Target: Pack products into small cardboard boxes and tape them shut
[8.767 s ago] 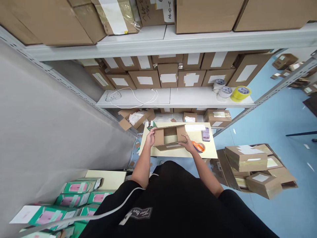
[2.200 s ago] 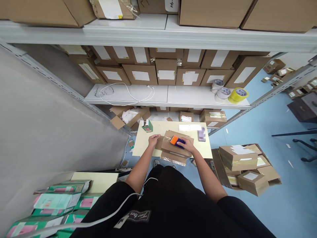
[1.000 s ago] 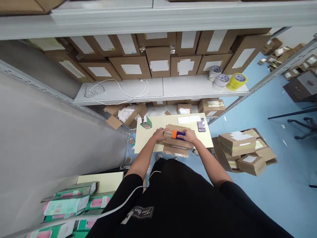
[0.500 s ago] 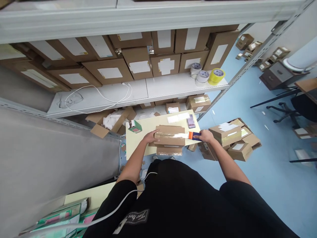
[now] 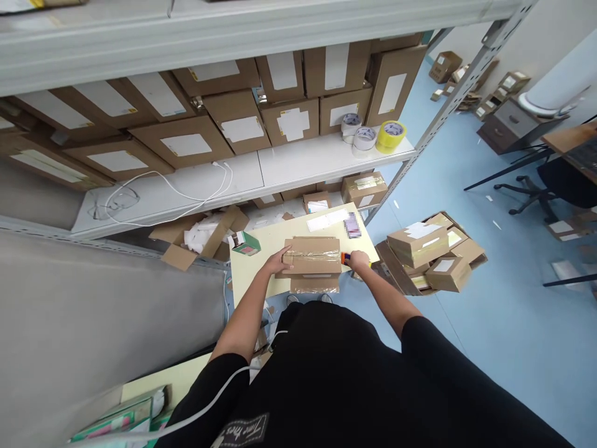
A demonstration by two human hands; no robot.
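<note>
A cardboard box (image 5: 312,250) lies on the pale yellow table in front of me, with clear tape (image 5: 321,256) along its top seam. My left hand (image 5: 279,261) grips the box's left end, thumb on the near part and fingers toward the far side. At the right end, my right hand (image 5: 359,259) is closed round a tape dispenser (image 5: 345,258), whose orange and blue front shows beside the box; the rest is mostly hidden by the hand. An open flap (image 5: 314,285) hangs toward me from the box's near side.
On the table (image 5: 265,239) are a green box (image 5: 246,243), white paper (image 5: 326,219) and a blurred purple item (image 5: 352,225). Tape rolls (image 5: 364,138) stand on the shelf (image 5: 298,163) ahead. A large carton of boxes (image 5: 420,244) sits on the floor to the right.
My right hand has brought the tape dispenser left, against the box's right end, and the tape now reaches that edge. My left hand stays at the left end. The view has shifted slightly.
</note>
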